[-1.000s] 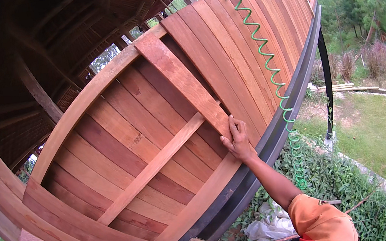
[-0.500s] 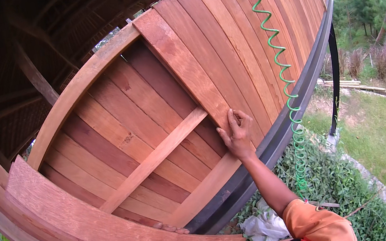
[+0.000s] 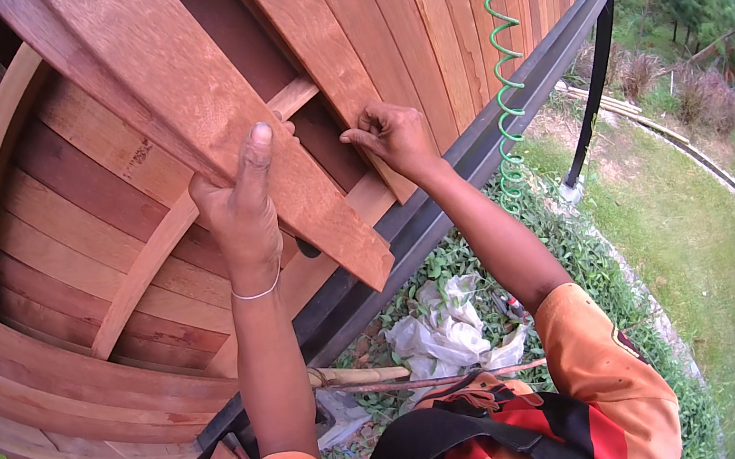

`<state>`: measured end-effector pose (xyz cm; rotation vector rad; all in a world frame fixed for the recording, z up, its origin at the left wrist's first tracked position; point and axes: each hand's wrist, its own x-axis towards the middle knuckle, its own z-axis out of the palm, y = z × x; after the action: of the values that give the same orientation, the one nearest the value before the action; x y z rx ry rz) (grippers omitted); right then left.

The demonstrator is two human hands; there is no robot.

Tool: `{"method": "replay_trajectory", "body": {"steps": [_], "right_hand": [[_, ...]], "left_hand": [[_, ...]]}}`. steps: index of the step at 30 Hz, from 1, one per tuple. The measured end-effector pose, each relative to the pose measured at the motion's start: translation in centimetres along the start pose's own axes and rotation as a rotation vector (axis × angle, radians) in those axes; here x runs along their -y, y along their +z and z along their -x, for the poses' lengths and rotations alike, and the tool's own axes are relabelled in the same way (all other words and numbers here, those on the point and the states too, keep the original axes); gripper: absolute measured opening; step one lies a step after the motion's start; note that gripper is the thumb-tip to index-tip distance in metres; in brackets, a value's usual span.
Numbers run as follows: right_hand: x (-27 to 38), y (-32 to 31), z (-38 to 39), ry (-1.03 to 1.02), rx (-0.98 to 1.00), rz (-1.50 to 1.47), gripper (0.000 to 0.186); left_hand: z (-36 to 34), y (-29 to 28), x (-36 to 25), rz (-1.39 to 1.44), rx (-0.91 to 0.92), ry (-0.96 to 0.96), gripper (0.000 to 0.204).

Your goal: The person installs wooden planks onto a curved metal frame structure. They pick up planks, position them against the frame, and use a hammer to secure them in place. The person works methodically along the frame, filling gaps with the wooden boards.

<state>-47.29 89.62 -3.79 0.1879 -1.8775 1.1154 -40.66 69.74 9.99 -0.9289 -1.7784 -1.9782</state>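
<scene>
My left hand grips a wide reddish wooden plank, thumb on its face and fingers around it. The plank lies diagonally over an opening in a slatted wooden wall. To its right another board crosses the framing beside the fitted slats. My right hand has curled fingers on this board's lower part, thumb at its left edge. A cross rail spans the opening, with inner boards behind it.
A green coiled hose hangs right of my hands. A dark metal beam runs below the wall, with a black post on the right. Plants, white sheeting and a branch lie below; grass and trees are at right.
My left hand has lifted a plank from the lower left up across the opening. My right hand stays on its board. The view has tilted down.
</scene>
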Motion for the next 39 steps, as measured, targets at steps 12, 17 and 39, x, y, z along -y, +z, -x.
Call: {"method": "replay_trajectory", "body": {"steps": [12, 17, 39], "right_hand": [[0.7, -2.2, 1.8, -0.185, 0.215, 0.154, 0.101], [1.6, -2.3, 2.5, -0.192, 0.189, 0.255, 0.098], [1.0, 1.8, 2.8, -0.256, -0.135, 0.397, 0.105]], "left_hand": [[-2.5, 5.1, 9.1, -0.16, -0.216, 0.161, 0.03], [-2.7, 5.6, 8.9, -0.274, -0.274, 0.253, 0.036], [-4.4, 1.8, 5.6, -0.451, -0.256, 0.058, 0.032]]}}
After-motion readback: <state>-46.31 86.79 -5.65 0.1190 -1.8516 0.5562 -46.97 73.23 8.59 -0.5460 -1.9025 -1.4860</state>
